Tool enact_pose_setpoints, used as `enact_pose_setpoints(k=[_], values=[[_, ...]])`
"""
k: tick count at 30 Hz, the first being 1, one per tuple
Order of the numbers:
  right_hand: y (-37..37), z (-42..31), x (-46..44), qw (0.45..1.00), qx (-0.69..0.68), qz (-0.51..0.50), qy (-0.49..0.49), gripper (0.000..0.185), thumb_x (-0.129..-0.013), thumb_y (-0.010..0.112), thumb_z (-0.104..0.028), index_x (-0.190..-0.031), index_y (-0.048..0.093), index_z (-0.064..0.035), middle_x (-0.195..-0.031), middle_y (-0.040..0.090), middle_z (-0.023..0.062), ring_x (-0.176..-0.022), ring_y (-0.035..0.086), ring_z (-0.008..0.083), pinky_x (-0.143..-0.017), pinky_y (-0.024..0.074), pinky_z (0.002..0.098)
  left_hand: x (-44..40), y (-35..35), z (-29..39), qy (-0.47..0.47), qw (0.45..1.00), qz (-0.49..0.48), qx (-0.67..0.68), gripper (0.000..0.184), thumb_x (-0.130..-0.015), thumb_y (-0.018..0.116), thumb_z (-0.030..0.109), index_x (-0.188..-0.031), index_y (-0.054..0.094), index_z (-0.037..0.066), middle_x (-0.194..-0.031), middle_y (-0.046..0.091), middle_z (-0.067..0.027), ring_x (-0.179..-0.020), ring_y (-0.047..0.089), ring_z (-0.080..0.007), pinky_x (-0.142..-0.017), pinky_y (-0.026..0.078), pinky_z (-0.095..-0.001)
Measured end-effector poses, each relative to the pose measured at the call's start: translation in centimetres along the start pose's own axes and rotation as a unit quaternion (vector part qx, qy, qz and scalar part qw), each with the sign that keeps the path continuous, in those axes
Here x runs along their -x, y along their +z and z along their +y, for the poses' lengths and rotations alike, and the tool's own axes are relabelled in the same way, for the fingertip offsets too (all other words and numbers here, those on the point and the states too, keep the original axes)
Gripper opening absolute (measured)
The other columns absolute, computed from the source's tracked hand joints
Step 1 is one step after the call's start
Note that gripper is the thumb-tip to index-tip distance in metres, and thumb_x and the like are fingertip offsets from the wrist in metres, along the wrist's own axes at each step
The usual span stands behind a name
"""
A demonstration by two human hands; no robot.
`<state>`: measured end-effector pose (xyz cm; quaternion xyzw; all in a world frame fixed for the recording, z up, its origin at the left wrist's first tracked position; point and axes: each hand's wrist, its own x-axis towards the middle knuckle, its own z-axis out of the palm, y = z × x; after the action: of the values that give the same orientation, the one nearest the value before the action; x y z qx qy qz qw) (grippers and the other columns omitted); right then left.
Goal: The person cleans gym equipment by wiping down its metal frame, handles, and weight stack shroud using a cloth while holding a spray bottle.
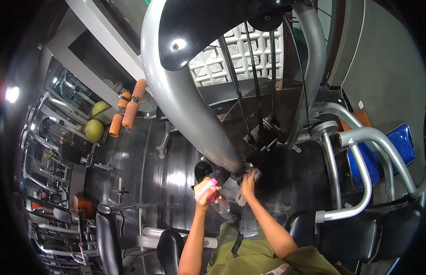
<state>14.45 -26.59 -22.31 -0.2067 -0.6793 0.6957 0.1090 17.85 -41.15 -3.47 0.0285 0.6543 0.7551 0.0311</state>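
A clear spray bottle (222, 207) with a pink spray head is grasped by the left hand (203, 193), the fingers being wrapped around its neck. A grey cloth (241, 200) is grasped in the right hand (248, 182); it is partly covered by the fingers and is held at the lower end of a thick silver frame tube (178, 98). Whether the tube is touched by the fingertips cannot be told. The bottle is tilted and is held just left of the cloth, above the dark floor (176, 178). Above the hands, dark rods (252, 73) are framed by the machine, and a white patterned wall (204, 66) is seen behind. To the right, a blue panel (401, 144) is partly hidden by silver tubes (359, 137); to the left, orange foam rollers (130, 114) are seen near a yellow-green ball (94, 131).
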Motion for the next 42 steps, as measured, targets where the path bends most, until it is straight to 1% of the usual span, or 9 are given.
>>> enact_pose_setpoints(k=[4,11,16,21,28,32,36,41,42], values=[[-2.0,-4.7,-2.5,0.987,-0.098,-0.078,0.101,0.052,-0.096,0.051,-0.024,-0.141,0.038,-0.0023,-0.131,0.055,0.018,-0.119,0.055,0.0278,-0.102,0.0395,0.036,0.1,0.8,0.2,0.014,0.999,0.031,-0.01,0.029,-0.075,0.058,0.021,-0.083,0.058,-0.008,-0.073,0.064,-0.0155,-0.04,0.054,-0.0187,-0.043,0.048,-0.029],[-2.8,-14.6,-4.2,0.978,-0.097,-0.122,-0.139,0.033,-0.091,0.055,-0.018,-0.118,0.061,0.0005,-0.112,0.066,0.0192,-0.106,0.063,0.0285,-0.094,0.0462,0.0366,0.4,1.1,-0.3,0.017,0.998,0.052,0.018,0.031,-0.075,0.058,0.022,-0.085,0.058,-0.007,-0.075,0.064,-0.018,-0.044,0.058,-0.0222,-0.04,0.047,-0.0283],[-2.1,-3.7,-3.7,0.993,0.094,-0.072,-0.002,0.051,-0.098,0.047,-0.03,-0.14,0.048,-0.0009,-0.135,0.056,0.027,-0.126,0.053,0.042,-0.103,0.0421,0.0448,0.4,0.8,-0.9,0.031,0.998,0.046,0.028,0.033,-0.075,0.058,0.024,-0.085,0.058,-0.007,-0.076,0.064,-0.0187,-0.046,0.059,-0.0231,-0.039,0.047,-0.0285],[-1.9,3.4,-2.6,0.979,0.096,-0.056,0.173,0.052,-0.099,0.047,-0.029,-0.145,0.041,-0.0061,-0.136,0.055,0.0265,-0.128,0.051,0.0431,-0.104,0.0412,0.0455,0.4,0.6,-1.1,0.025,0.998,0.047,0.031,0.034,-0.075,0.058,0.025,-0.086,0.058,-0.008,-0.078,0.064,-0.0193,-0.046,0.059,-0.0238,-0.039,0.048,-0.0288],[0.4,-6.2,1.7,0.994,-0.049,0.038,-0.09,0.038,-0.095,0.048,-0.012,-0.131,0.046,-0.001,-0.129,0.054,0.0225,-0.122,0.052,0.0352,-0.107,0.0362,0.0403,0.3,0.9,-0.8,0.023,0.998,0.049,0.045,0.035,-0.075,0.058,0.025,-0.086,0.057,-0.009,-0.078,0.063,-0.0201,-0.042,0.055,-0.0231,-0.041,0.049,-0.03],[1.7,-1.9,4.0,0.997,-0.062,0.026,-0.032,0.049,-0.091,0.049,-0.01,-0.138,0.039,0.0006,-0.137,0.048,0.022,-0.127,0.047,0.0368,-0.111,0.0316,0.0422,0.4,0.6,-1.1,0.023,0.998,0.041,0.042,0.035,-0.075,0.058,0.025,-0.086,0.057,-0.008,-0.077,0.063,-0.0201,-0.041,0.055,-0.023,-0.042,0.05,-0.0301],[3.7,7.8,3.5,0.943,-0.109,0.055,0.309,0.059,-0.098,0.055,-0.019,-0.148,0.025,-0.0094,-0.142,0.044,0.019,-0.131,0.045,0.0321,-0.108,0.0352,0.0404,0.4,0.3,-1.2,0.021,0.998,0.038,0.048,0.034,-0.075,0.058,0.024,-0.085,0.057,-0.008,-0.076,0.063,-0.02,-0.04,0.054,-0.0226,-0.042,0.049,-0.0304],[3.4,3.1,3.1,0.904,-0.305,0.039,0.297,0.046,-0.098,0.059,-0.02,-0.135,0.034,-0.0094,-0.12,0.054,0.0074,-0.103,0.053,0.0182,-0.092,0.0434,0.0348,0.4,0.3,-1.2,0.018,0.998,0.04,0.054,0.034,-0.075,0.058,0.024,-0.084,0.057,-0.008,-0.076,0.063,-0.0201,-0.039,0.053,-0.0219,-0.042,0.049,-0.0316],[3.3,0.2,3.9,0.931,-0.277,0.044,0.235,0.047,-0.097,0.059,-0.018,-0.136,0.034,-0.0074,-0.126,0.051,0.0097,-0.112,0.049,0.0207,-0.099,0.038,0.0362,0.3,0.4,-1.1,0.02,0.998,0.039,0.051,0.034,-0.075,0.058,0.024,-0.085,0.057,-0.008,-0.076,0.062,-0.0201,-0.039,0.053,-0.0219,-0.042,0.049,-0.0317]])
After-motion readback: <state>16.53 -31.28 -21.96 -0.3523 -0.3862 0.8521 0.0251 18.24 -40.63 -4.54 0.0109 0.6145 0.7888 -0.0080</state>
